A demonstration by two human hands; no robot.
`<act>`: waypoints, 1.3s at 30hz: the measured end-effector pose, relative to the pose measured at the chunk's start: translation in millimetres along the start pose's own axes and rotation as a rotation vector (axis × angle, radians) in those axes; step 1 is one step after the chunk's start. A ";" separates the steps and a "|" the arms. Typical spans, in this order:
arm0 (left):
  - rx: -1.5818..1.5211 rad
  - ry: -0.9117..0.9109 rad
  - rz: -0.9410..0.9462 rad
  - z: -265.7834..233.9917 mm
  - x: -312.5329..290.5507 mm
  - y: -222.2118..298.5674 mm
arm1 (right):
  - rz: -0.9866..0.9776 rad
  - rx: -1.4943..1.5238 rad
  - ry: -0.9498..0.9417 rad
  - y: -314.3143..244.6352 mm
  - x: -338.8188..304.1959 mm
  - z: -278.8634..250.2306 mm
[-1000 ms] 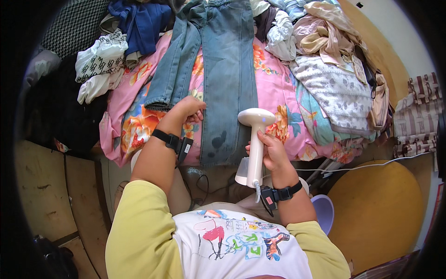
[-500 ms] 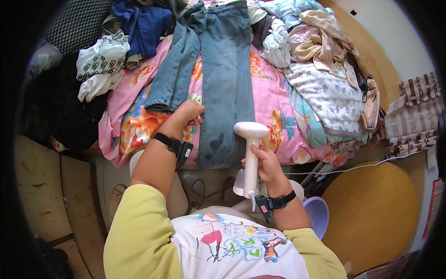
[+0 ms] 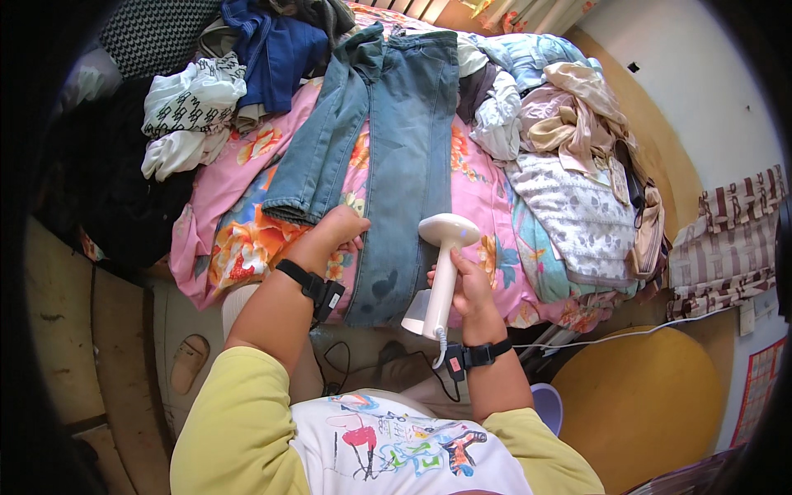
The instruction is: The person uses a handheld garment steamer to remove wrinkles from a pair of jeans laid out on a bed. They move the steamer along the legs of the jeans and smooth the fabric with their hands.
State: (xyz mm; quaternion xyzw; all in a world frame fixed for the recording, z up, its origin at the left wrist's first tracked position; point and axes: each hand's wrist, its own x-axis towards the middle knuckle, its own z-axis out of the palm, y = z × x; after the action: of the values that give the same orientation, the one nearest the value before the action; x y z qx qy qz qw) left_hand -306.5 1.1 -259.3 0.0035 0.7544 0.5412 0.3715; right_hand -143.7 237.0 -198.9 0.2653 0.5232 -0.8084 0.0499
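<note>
Blue jeans [image 3: 408, 157] lie spread on a pink floral quilt [image 3: 483, 177], waistband at the far side. One leg runs straight toward me, with dark damp-looking patches near its hem. The other leg angles left. My left hand [image 3: 348, 226] is closed at the inner edge of the straight leg, its curled fingers seeming to pinch the denim and partly hidden. In my right hand [image 3: 470, 285] is a white handheld garment steamer [image 3: 445, 272], gripped by its handle. Its wide head is up over the right edge of that leg, and a clear tank hangs on its left side.
Heaped clothes flank the jeans: a white printed garment [image 3: 194, 95] and blue garment [image 3: 285, 58] at left, beige clothes [image 3: 577, 107] and a grey-patterned towel [image 3: 569, 214] at right. A white cord [image 3: 615, 338] runs right past a round yellow board [image 3: 639, 404] and lilac basin [image 3: 547, 408].
The view has shifted, showing more of the far side. The steamer now tilts more, its base swung toward the left. My left hand stays at the same leg edge.
</note>
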 end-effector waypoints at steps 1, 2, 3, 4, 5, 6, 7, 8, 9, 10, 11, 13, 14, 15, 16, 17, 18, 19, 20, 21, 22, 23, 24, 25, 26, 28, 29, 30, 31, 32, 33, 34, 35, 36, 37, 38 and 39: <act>0.003 0.001 -0.004 1.9 -1.3 2.3 | 0.001 -0.004 -0.001 -3.7 5.4 -0.2; 0.006 0.003 -0.008 3.7 -2.5 4.7 | 0.013 0.007 0.003 -8.1 12.2 -1.8; -0.009 0.001 0.012 2.9 -4.2 4.9 | 0.026 0.020 0.002 -11.6 18.5 -0.6; -0.012 0.007 0.009 2.8 -2.6 4.3 | 0.030 0.017 -0.003 -14.6 24.4 0.9; -0.005 0.012 -0.014 3.4 -0.1 3.4 | 0.014 0.028 -0.017 -17.5 30.1 2.4; 0.002 0.015 -0.036 3.4 1.2 3.7 | -0.003 0.038 -0.030 -21.1 35.8 3.0; 0.000 0.018 -0.036 2.8 2.0 3.3 | 0.002 0.055 -0.035 -24.0 42.8 2.6; 0.003 0.010 -0.026 2.4 2.7 2.9 | 0.003 0.053 -0.037 -27.1 47.7 1.8; 0.006 0.001 -0.017 1.8 3.1 2.4 | -0.004 0.079 -0.037 -30.2 50.6 3.7; 0.004 0.002 -0.018 1.2 3.6 1.9 | -0.012 0.106 -0.036 -32.8 53.2 5.5; 0.003 -0.007 -0.009 0.6 4.0 1.5 | -0.012 0.105 -0.011 -34.5 55.3 7.3; 0.003 -0.017 -0.001 0.1 3.3 2.5 | -0.005 0.105 -0.013 -34.0 56.8 5.1; -0.003 -0.028 -0.010 0.2 3.1 3.4 | 0.002 0.106 -0.013 -33.8 56.9 3.3; -0.010 -0.037 -0.019 -0.5 2.1 4.6 | 0.002 0.106 -0.014 -33.4 55.3 2.8; -0.009 -0.037 -0.019 -0.8 0.9 5.7 | 0.023 0.075 -0.017 -31.8 51.7 1.2; -0.016 -0.031 -0.037 -0.9 -0.2 6.7 | 0.044 0.044 -0.019 -29.9 47.4 -0.8; -0.022 -0.026 -0.055 -0.9 -1.7 7.6 | 0.044 0.045 -0.017 -27.4 43.0 -3.3; -0.019 -0.029 -0.054 -0.7 -3.1 8.5 | 0.043 0.042 -0.011 -24.5 37.9 -6.3; -0.030 -0.023 -0.053 -0.5 -4.5 9.4 | 0.042 0.040 -0.005 -21.6 32.5 -9.2; -0.039 -0.017 -0.052 -0.2 -6.0 9.9 | 0.040 0.042 -0.001 -18.9 26.5 -10.8; -0.036 -0.021 -0.052 0.4 -7.4 10.4 | 0.044 0.038 0.001 -16.1 20.4 -12.1; -0.049 -0.019 -0.034 0.9 -8.7 10.7 | 0.049 0.034 0.003 -13.5 13.8 -12.8; -0.063 -0.014 -0.018 0.0 -9.0 9.8 | 0.049 0.037 0.003 -10.3 8.0 -11.1; -0.060 -0.014 -0.019 -0.9 -7.0 7.5 | 0.051 0.034 -0.003 -7.3 1.8 -8.7; -0.048 -0.015 -0.022 -1.8 -4.1 4.6 | 0.054 0.030 -0.011 -4.4 -3.0 -8.0; -0.035 -0.022 -0.015 -0.9 -3.3 6.7 | 0.067 0.028 -0.007 -1.8 -11.2 -12.7; -0.025 -0.020 -0.018 -0.3 -3.9 6.4 | 0.092 0.057 -0.028 0.6 -14.8 -14.7; -0.017 -0.017 -0.022 0.0 -4.6 6.8 | 0.117 0.084 -0.049 1.5 -17.6 -14.3; -0.018 -0.017 -0.018 -0.2 -3.5 7.2 | 0.095 0.065 -0.054 1.9 -19.8 -11.7; -0.035 -0.014 -0.028 -0.8 -2.1 7.3 | 0.093 0.063 -0.055 1.2 -19.9 -9.5; -0.052 -0.012 -0.040 -1.0 -1.8 6.7 | 0.090 0.040 -0.069 1.4 -19.8 -8.0; -0.054 -0.010 -0.041 -0.9 -1.5 6.2 | 0.087 0.016 -0.084 1.6 -19.1 -6.1; -0.056 -0.011 -0.047 -0.2 -1.0 6.0 | 0.089 0.013 -0.087 1.5 -17.6 -3.6; -0.057 -0.012 -0.054 0.2 -0.8 6.3 | 0.081 -0.006 -0.089 1.3 -15.4 -0.6; -0.060 -0.007 -0.054 0.1 -0.8 6.2 | 0.074 -0.026 -0.093 1.0 -12.6 2.6; -0.049 -0.010 -0.044 -0.1 -1.0 6.0 | 0.076 -0.029 -0.098 0.9 -7.5 5.6; -0.038 -0.014 -0.034 0.2 -1.8 6.6 | 0.062 -0.050 -0.095 0.5 -1.3 8.4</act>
State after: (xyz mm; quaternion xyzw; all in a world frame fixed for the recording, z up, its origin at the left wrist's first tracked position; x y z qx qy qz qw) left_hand -307.7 3.3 -252.9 -0.0127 0.7413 0.5489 0.3860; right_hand -145.6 229.2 -196.0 0.2411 0.5320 -0.8047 0.1063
